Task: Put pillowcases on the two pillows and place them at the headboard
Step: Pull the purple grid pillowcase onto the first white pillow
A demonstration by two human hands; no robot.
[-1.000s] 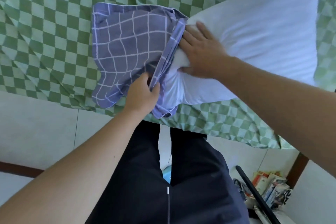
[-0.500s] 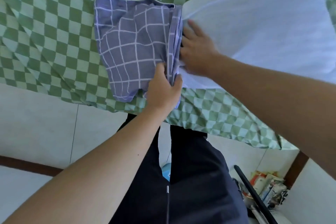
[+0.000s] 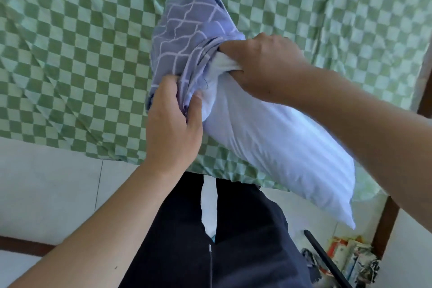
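Observation:
A white pillow (image 3: 275, 145) is lifted off the bed, its far end pushed into a purple pillowcase with a white grid (image 3: 187, 33). My left hand (image 3: 173, 124) grips the bunched open edge of the pillowcase at the near side. My right hand (image 3: 259, 65) grips the pillow's end, its fingers reaching inside the pillowcase opening and partly hidden there. Only one pillow and one pillowcase are in view. The headboard is not visible.
A green and white checked bedsheet (image 3: 81, 54) covers the bed, its edge hanging toward the pale tiled floor (image 3: 46, 194). A dark wooden post (image 3: 385, 224) stands at the right. A pile of papers and a black rod (image 3: 346, 259) lie at the bottom right.
Pillow and pillowcase have been raised and turned, the pillow now slanting down to the right. My right hand went from pressing flat on the pillow to gripping its end inside the case.

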